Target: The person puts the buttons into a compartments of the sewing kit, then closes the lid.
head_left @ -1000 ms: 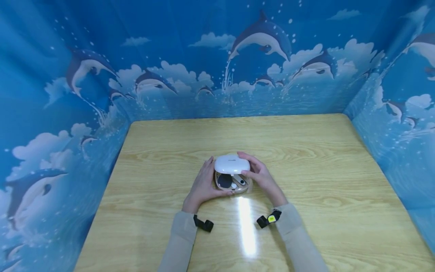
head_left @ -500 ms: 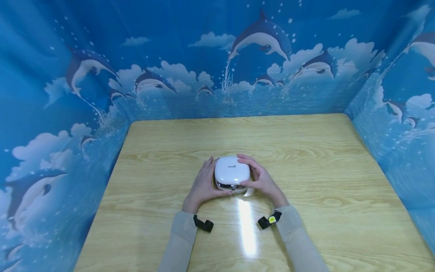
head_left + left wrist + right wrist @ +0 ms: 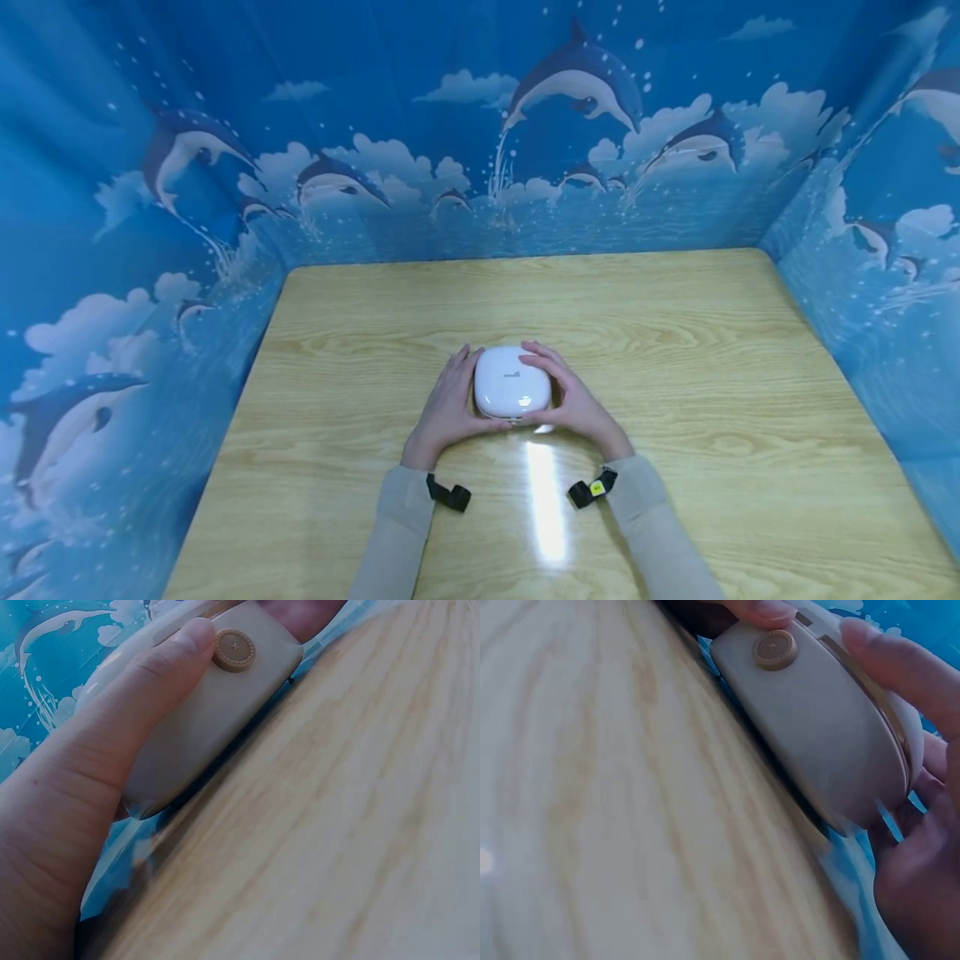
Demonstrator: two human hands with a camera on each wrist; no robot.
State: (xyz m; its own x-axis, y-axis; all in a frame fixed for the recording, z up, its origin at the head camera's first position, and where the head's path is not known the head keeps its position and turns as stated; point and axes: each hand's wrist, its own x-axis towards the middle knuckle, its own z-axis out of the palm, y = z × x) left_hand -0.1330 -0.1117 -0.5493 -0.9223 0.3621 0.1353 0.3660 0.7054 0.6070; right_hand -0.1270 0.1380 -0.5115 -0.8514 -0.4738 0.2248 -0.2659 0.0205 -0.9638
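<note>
A glossy white case (image 3: 512,383) with rounded corners sits on the table, its lid down over the base and its contents hidden. My left hand (image 3: 448,410) holds the base from the left, fingers along the far side and thumb at the front. From the right, my right hand (image 3: 581,407) grips the lid between thumb and fingers. The left wrist view shows the left thumb (image 3: 169,671) right beside a round gold button (image 3: 235,649) on the case's front. In the right wrist view, the right thumb (image 3: 900,664) lies near the gold seam (image 3: 874,690).
The wood-grain table (image 3: 360,333) extends around the case on all sides. Blue curtains (image 3: 420,208) printed with dolphins enclose its back and sides. A bright light reflection (image 3: 546,500) lies on the tabletop in front of the case.
The lid, raised a second ago over a dark disc and small white items, has come down over the base. My right hand followed it down; the left hand stayed in place.
</note>
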